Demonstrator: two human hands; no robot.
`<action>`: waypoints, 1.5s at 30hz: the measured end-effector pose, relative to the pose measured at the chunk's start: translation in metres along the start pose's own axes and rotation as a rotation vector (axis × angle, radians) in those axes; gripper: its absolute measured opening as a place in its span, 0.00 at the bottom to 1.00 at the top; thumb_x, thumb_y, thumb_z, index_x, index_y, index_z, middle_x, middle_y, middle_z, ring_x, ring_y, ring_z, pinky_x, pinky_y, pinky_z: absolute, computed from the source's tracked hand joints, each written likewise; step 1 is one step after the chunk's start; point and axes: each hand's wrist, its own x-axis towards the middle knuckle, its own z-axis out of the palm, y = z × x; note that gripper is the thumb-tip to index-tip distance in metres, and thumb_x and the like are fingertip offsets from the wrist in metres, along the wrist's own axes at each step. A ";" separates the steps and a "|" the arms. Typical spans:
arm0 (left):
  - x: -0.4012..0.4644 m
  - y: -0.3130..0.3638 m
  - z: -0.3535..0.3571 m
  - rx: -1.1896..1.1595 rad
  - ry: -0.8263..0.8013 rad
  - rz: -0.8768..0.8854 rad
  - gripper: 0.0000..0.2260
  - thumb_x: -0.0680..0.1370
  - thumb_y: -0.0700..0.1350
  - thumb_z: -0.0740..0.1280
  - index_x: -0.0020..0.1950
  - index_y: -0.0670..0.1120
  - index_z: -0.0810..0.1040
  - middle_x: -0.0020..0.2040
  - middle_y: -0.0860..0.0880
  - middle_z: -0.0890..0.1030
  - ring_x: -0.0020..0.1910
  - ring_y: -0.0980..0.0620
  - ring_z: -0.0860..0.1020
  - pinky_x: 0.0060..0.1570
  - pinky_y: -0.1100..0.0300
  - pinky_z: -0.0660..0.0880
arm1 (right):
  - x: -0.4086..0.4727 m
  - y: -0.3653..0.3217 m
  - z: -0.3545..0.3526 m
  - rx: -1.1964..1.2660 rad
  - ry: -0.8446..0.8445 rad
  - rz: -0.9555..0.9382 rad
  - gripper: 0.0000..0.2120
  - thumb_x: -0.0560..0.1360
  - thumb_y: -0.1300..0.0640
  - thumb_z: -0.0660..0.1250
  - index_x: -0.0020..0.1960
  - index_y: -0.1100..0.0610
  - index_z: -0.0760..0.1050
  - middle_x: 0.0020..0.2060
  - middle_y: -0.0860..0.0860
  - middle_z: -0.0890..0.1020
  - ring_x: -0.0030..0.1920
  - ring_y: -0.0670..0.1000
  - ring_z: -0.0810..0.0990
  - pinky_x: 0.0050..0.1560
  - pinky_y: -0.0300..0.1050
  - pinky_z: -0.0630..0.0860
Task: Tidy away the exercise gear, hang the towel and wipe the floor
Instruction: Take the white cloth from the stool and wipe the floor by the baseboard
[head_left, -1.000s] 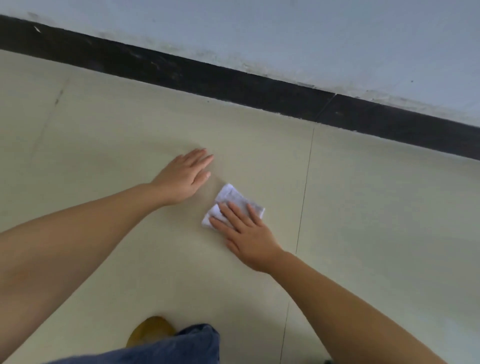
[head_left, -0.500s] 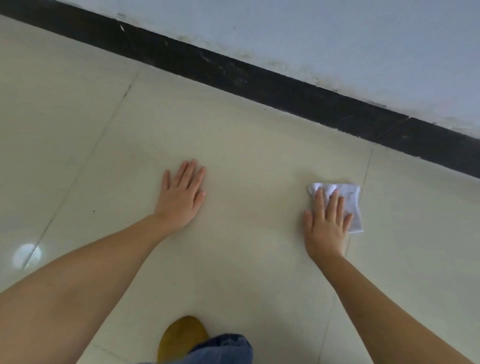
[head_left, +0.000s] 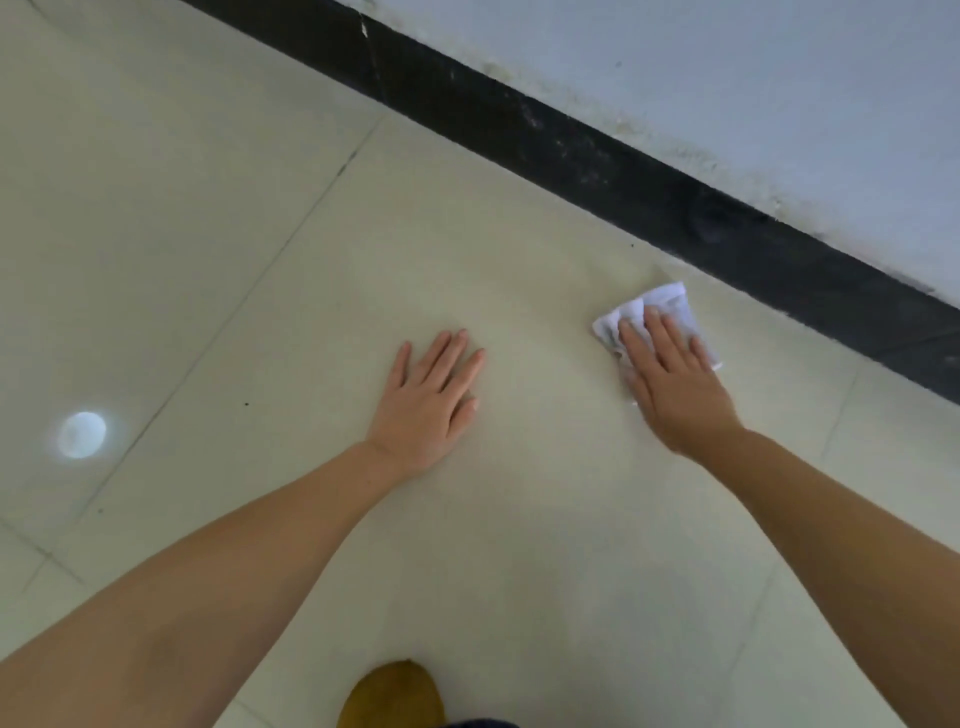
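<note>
Under the right hand (head_left: 675, 395), flat against the floor (head_left: 519, 545), lies a crumpled white cloth (head_left: 670, 306). The fingers (head_left: 654, 343) of that hand are stretched out straight and pressed down on top of the cloth, not curled around it, so the cloth is pinned beneath the palm and fingers while its far edge and left corner stick out beyond the fingertips. Just past those fingertips runs the black skirting board (head_left: 649, 182), with the cloth near it but apart from it, and above the skirting rises a pale, scuffed wall (head_left: 779, 93).

To the left of the cloth, well apart from it, the left hand (head_left: 426, 410) rests palm down on the bare tile, its fingers (head_left: 447, 353) spread and released, grasping nothing. Both forearms are bare.

Farther left of the left hand, a round bright reflection (head_left: 81, 435) shines on the glossy tile beside a grout line. Back toward the person, between the two forearms at the bottom edge, shows the toe of a mustard-brown shoe (head_left: 395, 696).
</note>
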 end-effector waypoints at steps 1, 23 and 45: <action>0.000 -0.001 -0.002 -0.014 0.026 0.002 0.22 0.78 0.52 0.53 0.71 0.47 0.68 0.71 0.45 0.69 0.70 0.46 0.68 0.67 0.41 0.63 | 0.013 -0.005 -0.006 0.034 -0.031 0.069 0.29 0.77 0.42 0.35 0.77 0.50 0.41 0.77 0.54 0.45 0.77 0.53 0.41 0.74 0.52 0.39; 0.056 -0.063 -0.062 -0.653 0.117 -0.276 0.15 0.81 0.44 0.57 0.67 0.46 0.74 0.63 0.46 0.76 0.62 0.48 0.73 0.62 0.56 0.68 | 0.113 -0.063 -0.031 -0.043 -0.131 -0.091 0.29 0.77 0.40 0.33 0.76 0.49 0.35 0.77 0.54 0.39 0.76 0.55 0.37 0.75 0.57 0.39; -0.111 0.007 0.020 -0.337 0.404 -0.473 0.17 0.75 0.44 0.59 0.63 0.47 0.71 0.59 0.41 0.77 0.60 0.43 0.71 0.67 0.45 0.63 | 0.184 -0.210 -0.034 0.085 -0.139 -0.025 0.26 0.82 0.48 0.44 0.77 0.50 0.40 0.77 0.55 0.39 0.76 0.57 0.37 0.73 0.62 0.38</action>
